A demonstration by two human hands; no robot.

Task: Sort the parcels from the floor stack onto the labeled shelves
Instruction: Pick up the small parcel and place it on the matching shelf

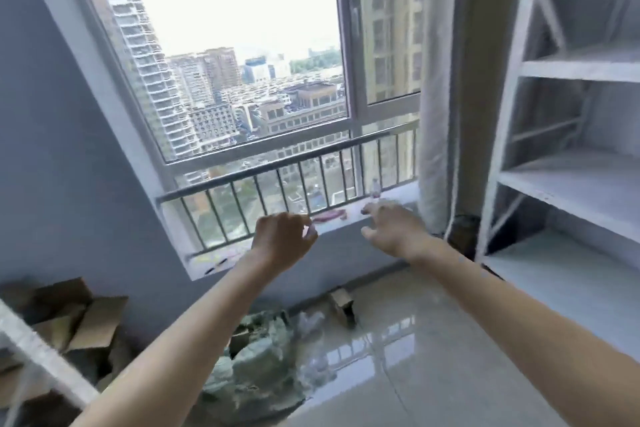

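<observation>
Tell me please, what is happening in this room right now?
A person holds both bare arms out toward the window. The left hand has its fingers loosely curled and the right hand is spread; neither holds anything. The parcels lie heaped on the floor below, beside some cardboard boxes. The white shelves on the right have nothing on them, so no parcel looks sorted there yet.

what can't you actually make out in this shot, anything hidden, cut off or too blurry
Head view:
- Shelf labels: none legible on the white shelving; blur, and the right edge cuts it off.
- Grey-green bags: contents hidden, partly behind the left forearm.
- Cardboard boxes: blurred, crossed by a white bar.
- Left hand: curled fingers, any small item unclear.
- Small bottle on the sill: too small.
</observation>
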